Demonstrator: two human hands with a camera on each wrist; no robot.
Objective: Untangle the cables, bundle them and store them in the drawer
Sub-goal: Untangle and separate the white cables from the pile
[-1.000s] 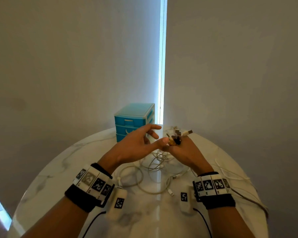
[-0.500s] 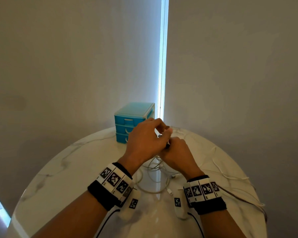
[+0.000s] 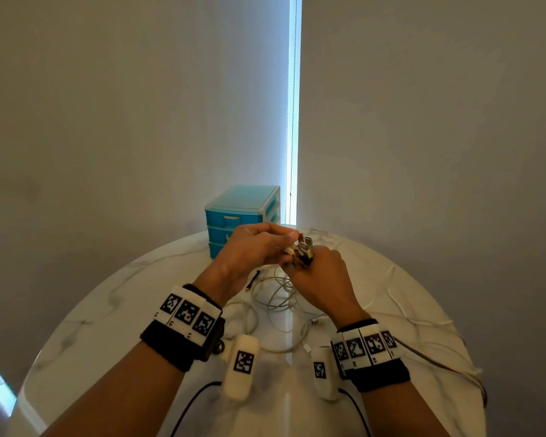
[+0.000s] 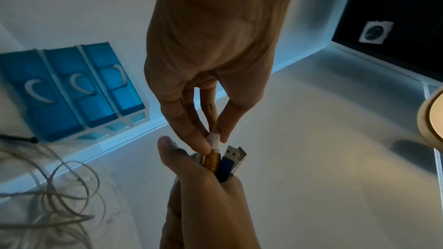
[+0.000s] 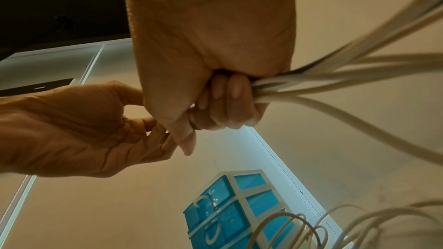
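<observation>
My right hand (image 3: pixel 312 266) grips a bunch of cable ends in its fist, above the middle of the round table (image 3: pixel 108 310). Several plugs (image 4: pixel 230 160) stick up out of that fist, among them a blue USB plug and an amber one. The white cables (image 5: pixel 335 75) fan out from its lower side. My left hand (image 3: pixel 265 244) pinches one white plug (image 4: pixel 215 139) between thumb and fingertips, right at the top of the bunch. Loops of pale cable (image 3: pixel 278 298) hang down and lie on the table under both hands. The blue three-drawer unit (image 3: pixel 243 212) stands behind them, all drawers closed.
A white cable (image 3: pixel 401 313) trails over the right side of the marble table towards its edge. A thin dark cable end (image 3: pixel 253 280) lies left of the loops. Blinds with a bright gap hang behind the drawer unit. White wrist cameras sit below both wrists.
My left hand has closed in from open and apart onto the plugs in my right hand, covered them for a moment, and now pinches one white plug. The plugs show again.
</observation>
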